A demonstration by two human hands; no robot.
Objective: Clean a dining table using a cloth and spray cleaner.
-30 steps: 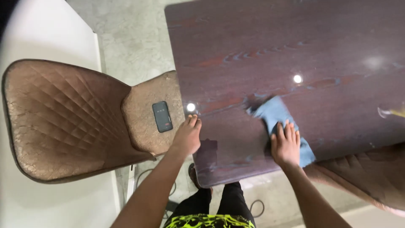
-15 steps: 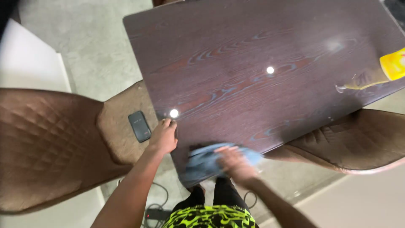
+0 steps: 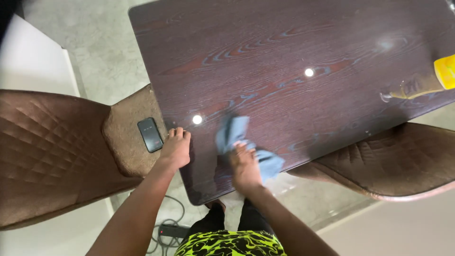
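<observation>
My right hand (image 3: pixel 245 165) presses flat on a light blue cloth (image 3: pixel 234 132) lying on the dark glossy wooden table (image 3: pixel 294 57), near its front edge. The cloth sticks out ahead of and to the right of my fingers. My left hand (image 3: pixel 176 148) rests on the table's left front corner, fingers together and holding nothing. A black phone (image 3: pixel 150 134) lies on the seat of the brown chair just left of that hand.
A brown quilted chair (image 3: pixel 52 147) stands at the table's left, a second brown chair (image 3: pixel 393 166) at the right front. A yellow spray bottle (image 3: pixel 441 76) lies on the table's far right. A power strip with cables (image 3: pixel 173 230) sits on the floor below.
My right hand has slid the blue cloth from the table's front edge back up onto the surface. The left hand has stayed on the corner. The view has shifted.
</observation>
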